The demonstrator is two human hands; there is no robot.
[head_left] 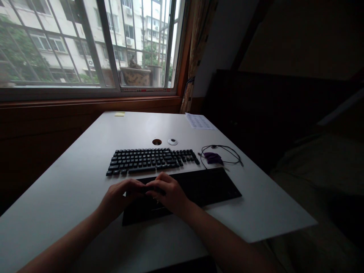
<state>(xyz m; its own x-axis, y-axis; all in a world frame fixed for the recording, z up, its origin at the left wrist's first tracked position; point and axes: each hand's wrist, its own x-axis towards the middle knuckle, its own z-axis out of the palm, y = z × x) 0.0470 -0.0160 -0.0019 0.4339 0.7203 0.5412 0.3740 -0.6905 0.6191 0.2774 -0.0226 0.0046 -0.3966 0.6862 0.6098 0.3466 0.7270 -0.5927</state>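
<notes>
Over the left part of a flat black keyboard base (210,185), my left hand (125,191) and my right hand (167,189) meet at the fingertips. Both hands are closed, fingers curled and pinched together around a small dark thing that I cannot make out against the black base. Just beyond them, black keycaps (142,159) lie in rows on the white table, set out like a keyboard, with white table showing in the gaps. The base lies flat and slightly askew, its left part partly covered by my hands.
Right of the keycaps lie a purple cloth (213,158) and a looped black cable (234,151). A round hole (157,142) and a white ring-shaped cover (172,141) are farther back. Printed paper (200,121) and a yellow note (120,113) lie at the white table's (68,167) far edge.
</notes>
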